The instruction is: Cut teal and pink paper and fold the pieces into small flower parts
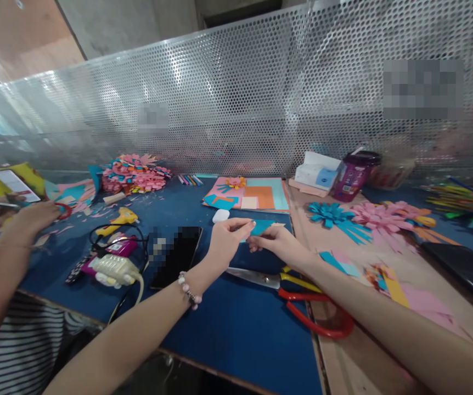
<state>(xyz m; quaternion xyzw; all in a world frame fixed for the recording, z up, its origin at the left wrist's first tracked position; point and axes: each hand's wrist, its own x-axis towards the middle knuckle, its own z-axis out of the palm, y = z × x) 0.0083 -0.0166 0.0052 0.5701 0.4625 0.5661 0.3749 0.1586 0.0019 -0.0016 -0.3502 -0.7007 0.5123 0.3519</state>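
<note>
My left hand (229,237), with a beaded bracelet at the wrist, pinches a small piece of blue paper (263,225) above the blue tabletop. My right hand (275,241) has its thumb and fingers closed on the same paper from the other side. Just below my hands lie scissors (257,276) with red handles, and a yellow handle (300,283) rests beside them, partly hidden by my right forearm. Beyond the hands sit a small white rounded case (220,216) and a stack of coloured paper (263,193) in pink, orange and pale blue.
Dark phones (179,255) lie on both sides. A yellow glue gun (118,220) and cables lie left, before fringed paper flowers (135,173). More paper flowers (331,214) and a purple cup (352,178) stand right. A co-worker's hand (41,216) holds scissors at far left.
</note>
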